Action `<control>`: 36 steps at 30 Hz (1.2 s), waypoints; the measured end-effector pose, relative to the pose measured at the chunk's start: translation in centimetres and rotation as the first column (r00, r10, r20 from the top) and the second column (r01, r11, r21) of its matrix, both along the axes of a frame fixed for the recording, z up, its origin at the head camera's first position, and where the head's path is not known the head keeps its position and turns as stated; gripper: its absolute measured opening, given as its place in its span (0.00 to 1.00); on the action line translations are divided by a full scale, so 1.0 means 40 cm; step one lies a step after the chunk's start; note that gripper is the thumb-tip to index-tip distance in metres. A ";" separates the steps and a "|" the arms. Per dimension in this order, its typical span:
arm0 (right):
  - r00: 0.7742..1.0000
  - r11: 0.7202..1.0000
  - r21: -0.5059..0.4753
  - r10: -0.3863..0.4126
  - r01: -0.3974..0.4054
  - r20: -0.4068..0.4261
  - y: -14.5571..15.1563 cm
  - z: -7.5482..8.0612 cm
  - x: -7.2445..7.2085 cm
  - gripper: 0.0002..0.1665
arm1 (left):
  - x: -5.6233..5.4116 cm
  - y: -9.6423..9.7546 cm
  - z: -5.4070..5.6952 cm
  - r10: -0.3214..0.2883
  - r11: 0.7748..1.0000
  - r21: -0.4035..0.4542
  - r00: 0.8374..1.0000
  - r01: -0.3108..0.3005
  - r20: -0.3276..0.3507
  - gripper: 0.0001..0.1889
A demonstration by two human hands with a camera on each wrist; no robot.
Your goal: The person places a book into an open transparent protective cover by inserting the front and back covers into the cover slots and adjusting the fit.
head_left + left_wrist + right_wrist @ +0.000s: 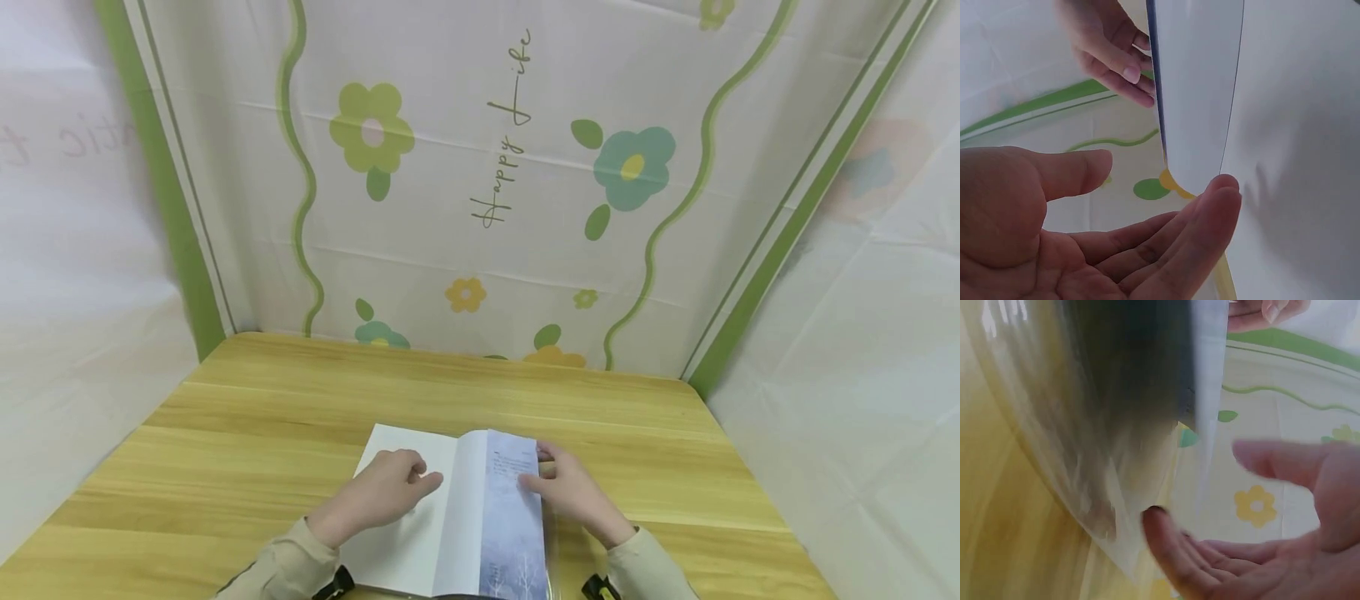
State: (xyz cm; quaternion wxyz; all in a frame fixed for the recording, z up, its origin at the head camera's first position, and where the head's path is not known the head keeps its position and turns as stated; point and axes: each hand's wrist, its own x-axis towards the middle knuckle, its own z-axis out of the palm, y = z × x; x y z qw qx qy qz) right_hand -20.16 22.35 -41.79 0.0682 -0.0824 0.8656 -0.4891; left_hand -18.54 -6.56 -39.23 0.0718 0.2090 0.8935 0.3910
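Note:
A book (397, 546) lies spread on the wooden table, its left page blank white. On its right side stands a curved white leaf with a narrow blue-lilac flap (513, 521), printed with small text and pale trees. My left hand (386, 492) hovers over the white page, fingers loosely bent, holding nothing. At the flap's right edge is my right hand (573, 492), thumb and fingers apart. In the right wrist view a clear plastic cover (1088, 500) hangs beside its fingertips; nothing shows pinched between them. Whether the thumb touches the flap is unclear.
The wooden table (225, 467) extends around the book on every side. Behind it hangs a white curtain (450, 242) with flowers and "Happy life" lettering. More white curtain (82, 275) encloses the left and right sides.

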 end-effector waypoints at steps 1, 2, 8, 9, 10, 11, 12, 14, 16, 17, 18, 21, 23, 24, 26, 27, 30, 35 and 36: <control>1.000 1.000 -0.023 -0.018 0.018 -0.004 0.001 0.000 0.000 0.38 | 0.000 0.004 -0.001 -0.004 1.000 0.011 1.000 0.004 0.015 0.19; 0.999 0.998 -0.053 -0.032 0.032 -0.007 0.003 0.002 0.000 0.36 | -0.001 0.008 -0.002 -0.008 1.000 0.023 1.000 0.008 0.030 0.20; 0.998 0.965 -0.254 -0.055 0.063 0.037 0.010 0.019 -0.004 0.30 | -0.003 0.032 -0.008 -0.035 0.994 0.106 0.994 0.024 0.101 0.19; 0.997 0.957 -0.284 -0.049 0.063 0.055 0.012 0.020 -0.005 0.30 | -0.004 0.036 -0.009 -0.037 0.994 0.110 0.994 0.025 0.106 0.20; 0.996 0.948 -0.312 -0.040 0.062 0.074 0.013 0.021 -0.007 0.30 | -0.005 0.041 -0.010 -0.037 0.994 0.111 0.993 0.025 0.109 0.20; 0.995 0.937 -0.345 -0.029 0.060 0.096 0.014 0.022 -0.008 0.29 | -0.005 0.045 -0.010 -0.038 0.993 0.118 0.992 0.025 0.117 0.20; 0.993 0.926 -0.374 -0.014 0.057 0.116 0.015 0.022 -0.009 0.28 | -0.006 0.049 -0.010 -0.038 0.992 0.123 0.992 0.023 0.124 0.21; 0.988 0.902 -0.427 0.011 0.058 0.156 0.016 0.021 -0.012 0.27 | -0.008 0.058 -0.010 -0.035 0.991 0.135 0.988 0.015 0.149 0.25; 0.982 0.883 -0.466 0.035 0.057 0.187 0.016 0.020 -0.014 0.25 | -0.010 0.064 -0.011 -0.028 0.989 0.149 0.983 0.001 0.180 0.30; 0.979 0.876 -0.479 0.045 0.058 0.200 0.015 0.020 -0.015 0.24 | -0.011 0.067 -0.012 -0.024 0.988 0.156 0.981 -0.006 0.194 0.31; 0.976 0.871 -0.488 0.055 0.056 0.209 0.014 0.019 -0.016 0.24 | -0.013 0.069 -0.013 -0.022 0.987 0.159 0.979 -0.011 0.205 0.31; 0.971 0.864 -0.501 0.072 0.054 0.229 0.008 0.018 -0.019 0.24 | -0.017 0.076 -0.016 -0.027 0.986 0.166 0.974 -0.012 0.227 0.26; 0.970 0.862 -0.504 0.080 0.049 0.231 0.002 0.015 -0.021 0.24 | -0.019 0.081 -0.019 -0.041 0.986 0.168 0.974 0.002 0.224 0.23; 0.969 0.862 -0.505 0.082 0.047 0.231 -0.001 0.014 -0.022 0.24 | -0.020 0.082 -0.020 -0.050 0.985 0.171 0.974 0.012 0.219 0.23; 0.969 0.860 -0.509 0.085 0.047 0.232 -0.011 0.012 -0.024 0.24 | -0.020 0.082 -0.021 -0.062 0.985 0.168 0.978 0.028 0.198 0.22; 0.969 0.858 -0.511 0.087 0.045 0.231 -0.016 0.010 -0.024 0.23 | -0.021 0.082 -0.021 -0.066 0.986 0.163 0.980 0.035 0.186 0.21; 0.967 0.848 -0.528 0.093 0.047 0.236 -0.031 0.005 -0.026 0.23 | -0.023 0.079 -0.024 -0.072 0.988 0.144 0.985 0.049 0.159 0.20; 0.963 0.828 -0.557 0.089 0.070 0.254 -0.053 -0.004 -0.030 0.22 | -0.031 0.070 -0.028 -0.073 0.990 0.133 0.984 0.051 0.165 0.20; 0.963 0.826 -0.558 0.086 0.075 0.256 -0.056 -0.006 -0.031 0.22 | -0.032 0.069 -0.028 -0.073 0.990 0.132 0.983 0.051 0.166 0.20</control>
